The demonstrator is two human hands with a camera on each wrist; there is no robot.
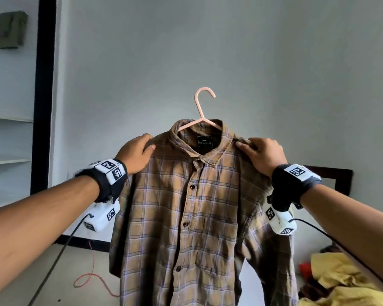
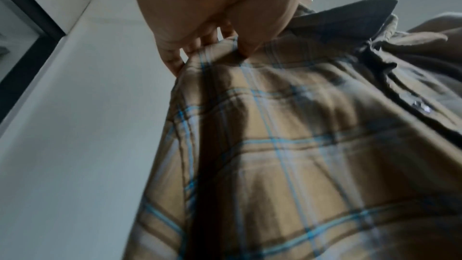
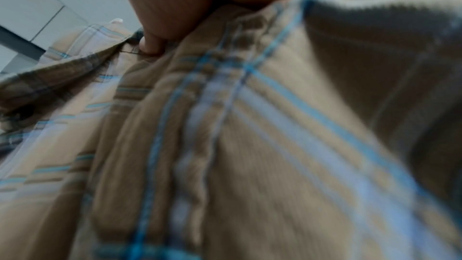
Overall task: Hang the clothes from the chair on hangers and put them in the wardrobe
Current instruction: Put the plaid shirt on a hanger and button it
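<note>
Shirt (image 1: 192, 213): held up in the air before the wall, buttoned, draped on the hanger; if 1 shoulder is let go early, I'd expect it to slide off that side.
Pile (image 1: 341, 281): yellow clothes low on the right, still to be hung.
Left hand (image 1: 135, 153): fingers curled over 1 shoulder, thumb pinching the cloth.
Right hand (image 1: 262, 154): pinching the other shoulder by the collar.
Hanger (image 1: 202, 107): pink, hook free and tilted, nobody holding it; with both hands on cloth alone, it could twist or drop out of the neck.
</note>
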